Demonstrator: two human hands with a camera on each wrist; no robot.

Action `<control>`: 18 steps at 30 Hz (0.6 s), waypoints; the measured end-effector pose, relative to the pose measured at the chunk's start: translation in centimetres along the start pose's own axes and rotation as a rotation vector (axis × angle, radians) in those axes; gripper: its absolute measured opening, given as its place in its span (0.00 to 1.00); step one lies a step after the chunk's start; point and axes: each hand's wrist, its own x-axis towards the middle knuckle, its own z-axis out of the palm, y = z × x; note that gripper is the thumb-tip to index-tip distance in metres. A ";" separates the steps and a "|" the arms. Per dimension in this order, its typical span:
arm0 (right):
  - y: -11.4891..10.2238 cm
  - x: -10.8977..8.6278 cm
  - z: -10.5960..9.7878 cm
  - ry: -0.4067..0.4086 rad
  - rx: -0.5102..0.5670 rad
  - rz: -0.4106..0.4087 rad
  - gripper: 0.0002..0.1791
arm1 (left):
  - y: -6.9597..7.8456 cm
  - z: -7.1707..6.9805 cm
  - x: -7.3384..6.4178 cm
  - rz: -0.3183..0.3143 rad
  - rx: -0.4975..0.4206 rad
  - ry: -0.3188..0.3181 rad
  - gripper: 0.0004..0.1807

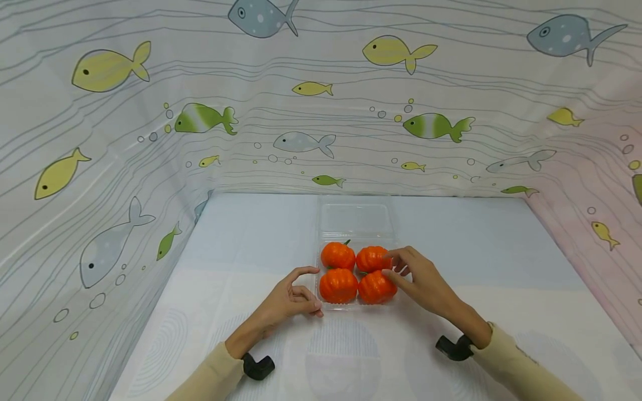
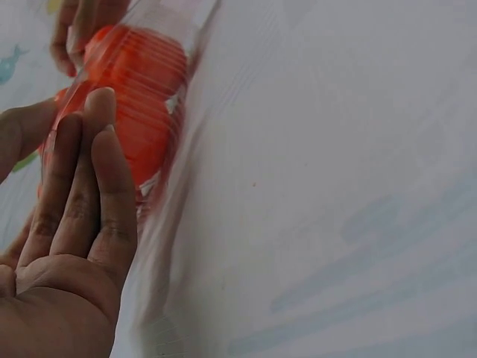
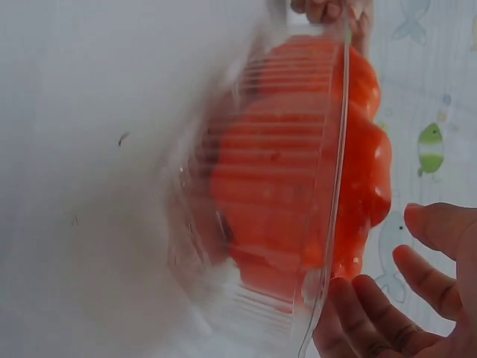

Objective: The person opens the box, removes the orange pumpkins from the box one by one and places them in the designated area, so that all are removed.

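Observation:
Several small orange pumpkins [image 1: 338, 287] sit in two rows in a clear plastic clamshell box [image 1: 353, 307]. A green stem [image 1: 347, 242] rises from the back left pumpkin [image 1: 337, 257]. The box's lid [image 1: 357, 220] lies folded back, away from the person. At the box's left side is my left hand [image 1: 287, 303], its extended fingers [image 2: 104, 164] against the clear wall in the left wrist view. My right hand [image 1: 426, 284] is at the right side, fingertips by the rim and the right pumpkins, with thumb and index finger apart around nothing in the right wrist view.
The box stands on a white and pale blue table cover [image 1: 241, 234]. Behind and at both sides hangs a curtain [image 1: 261, 111] printed with fish. Black wrist mounts [image 1: 258, 367] sit at the cuffs of the beige sleeves [image 1: 210, 373].

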 end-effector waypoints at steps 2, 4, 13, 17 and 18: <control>-0.2 -0.2 0.3 -0.014 0.008 -0.004 0.17 | 0.0 0.0 0.0 -0.001 0.000 0.002 0.43; -0.4 -0.4 0.5 -0.028 -0.003 -0.003 0.15 | 0.0 0.0 -0.1 -0.007 0.001 0.006 0.43; -1.0 -0.7 1.4 -0.068 -0.086 0.052 0.20 | 0.1 0.0 -0.2 -0.020 0.011 0.014 0.43; -1.4 -0.7 1.7 -0.145 -0.131 0.121 0.28 | 0.1 0.0 -0.2 -0.027 0.011 0.016 0.43; -1.5 -0.7 1.8 -0.164 -0.140 0.136 0.30 | 0.1 0.0 -0.2 -0.028 0.011 0.016 0.43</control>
